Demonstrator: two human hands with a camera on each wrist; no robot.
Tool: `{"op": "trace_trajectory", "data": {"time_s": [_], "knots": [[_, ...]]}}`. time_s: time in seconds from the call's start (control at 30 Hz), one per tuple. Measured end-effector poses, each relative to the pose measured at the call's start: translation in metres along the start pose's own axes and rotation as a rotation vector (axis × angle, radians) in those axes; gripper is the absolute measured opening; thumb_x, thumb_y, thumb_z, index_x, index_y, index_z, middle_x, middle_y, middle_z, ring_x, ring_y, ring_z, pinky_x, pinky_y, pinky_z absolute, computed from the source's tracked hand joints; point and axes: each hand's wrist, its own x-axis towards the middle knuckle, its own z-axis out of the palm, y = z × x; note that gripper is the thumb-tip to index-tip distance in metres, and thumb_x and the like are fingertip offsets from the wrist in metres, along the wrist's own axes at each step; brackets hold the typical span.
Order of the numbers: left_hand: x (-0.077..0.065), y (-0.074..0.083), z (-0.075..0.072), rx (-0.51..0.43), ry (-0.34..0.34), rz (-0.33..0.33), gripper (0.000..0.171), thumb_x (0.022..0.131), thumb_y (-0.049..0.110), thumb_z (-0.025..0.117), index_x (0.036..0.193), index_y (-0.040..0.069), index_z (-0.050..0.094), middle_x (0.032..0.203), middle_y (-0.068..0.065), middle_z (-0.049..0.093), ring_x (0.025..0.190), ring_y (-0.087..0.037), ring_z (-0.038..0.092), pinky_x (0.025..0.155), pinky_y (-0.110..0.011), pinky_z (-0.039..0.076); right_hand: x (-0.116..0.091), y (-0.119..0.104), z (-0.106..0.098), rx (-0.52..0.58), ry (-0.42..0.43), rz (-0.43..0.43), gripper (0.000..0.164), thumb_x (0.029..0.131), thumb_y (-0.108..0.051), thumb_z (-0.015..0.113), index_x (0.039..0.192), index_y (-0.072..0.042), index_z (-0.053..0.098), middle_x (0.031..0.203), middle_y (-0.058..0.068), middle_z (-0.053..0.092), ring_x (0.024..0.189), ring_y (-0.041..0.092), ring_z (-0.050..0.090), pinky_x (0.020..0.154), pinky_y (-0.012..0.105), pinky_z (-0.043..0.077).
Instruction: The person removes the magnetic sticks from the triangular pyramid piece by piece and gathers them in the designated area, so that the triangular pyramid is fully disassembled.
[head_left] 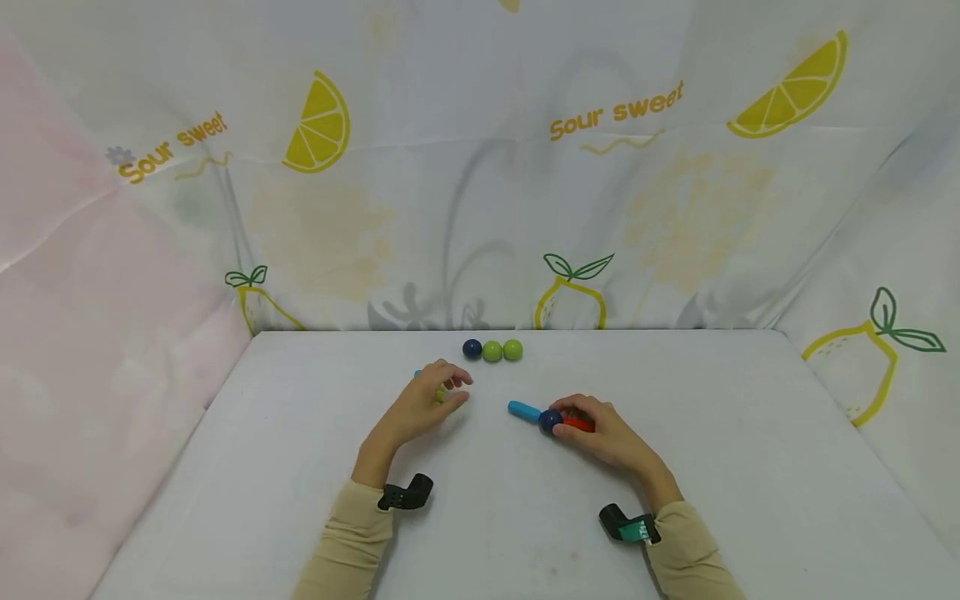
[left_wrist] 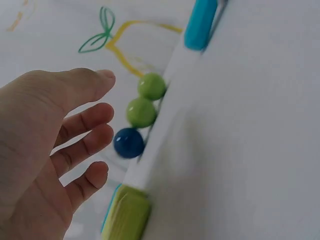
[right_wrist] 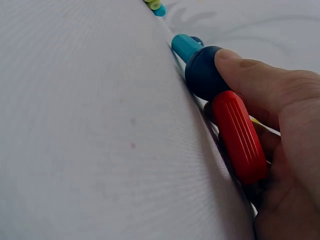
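Note:
My right hand (head_left: 611, 437) grips a dark blue ball (head_left: 551, 421), its thumb pressed on the side of it in the right wrist view. A light blue rod (head_left: 523, 411) extends from the ball toward the left. On the other side, a ridged red rod (right_wrist: 240, 137) lies against the ball under the palm. My left hand (head_left: 412, 408) hovers with fingers spread and loosely bent, holding nothing. Behind it, partly hidden in the head view, lies a green piece (left_wrist: 130, 215) with a light blue piece (head_left: 417, 374) beside it.
Near the back edge of the white table (head_left: 262, 467), another dark blue ball (head_left: 472, 349) and two green balls (head_left: 502, 351) sit in a row. A white cloth (head_left: 465, 208) printed with lemons hangs behind the table.

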Motion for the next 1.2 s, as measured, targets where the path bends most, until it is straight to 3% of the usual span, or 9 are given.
{"op": "trace_trajectory", "data": {"time_s": [0.23,0.43,0.87,1.2], "knots": [[0.014,0.02,0.044,0.017,-0.162,0.042,0.027,0.091,0.016,0.062,0.118,0.011,0.061,0.114,-0.002,0.06,0.105,-0.017,0.054,0.093,-0.034,0.045,0.0,0.0,0.0,-0.032,0.002,-0.025,0.032,0.088,-0.04,0.064,0.118,-0.03,0.059,0.117,-0.005,0.06,0.107,0.018,0.046,0.088,0.036,0.034],[0.023,0.024,0.066,0.043,-0.197,0.04,0.035,0.091,0.021,0.062,0.126,0.016,0.058,0.122,0.002,0.058,0.112,-0.015,0.05,0.098,-0.034,0.043,0.002,0.002,0.0,-0.035,0.007,-0.07,0.03,0.09,-0.034,0.063,0.119,-0.026,0.06,0.115,-0.002,0.062,0.104,0.018,0.049,0.086,0.035,0.032],[0.025,0.034,0.073,0.088,-0.215,0.004,0.027,0.089,0.023,0.065,0.116,0.018,0.064,0.107,0.003,0.062,0.097,-0.011,0.052,0.084,-0.028,0.043,0.002,0.007,0.001,-0.036,0.02,-0.092,0.029,0.09,-0.031,0.063,0.118,-0.025,0.061,0.115,-0.003,0.062,0.106,0.019,0.051,0.09,0.037,0.029],[0.023,0.035,0.073,0.092,-0.215,-0.021,0.025,0.091,0.025,0.064,0.115,0.019,0.064,0.106,0.005,0.062,0.093,-0.009,0.051,0.082,-0.025,0.043,0.002,0.003,0.003,-0.046,0.025,-0.058,0.03,0.091,-0.021,0.063,0.12,-0.014,0.06,0.117,0.007,0.062,0.107,0.025,0.049,0.087,0.036,0.031]]}}
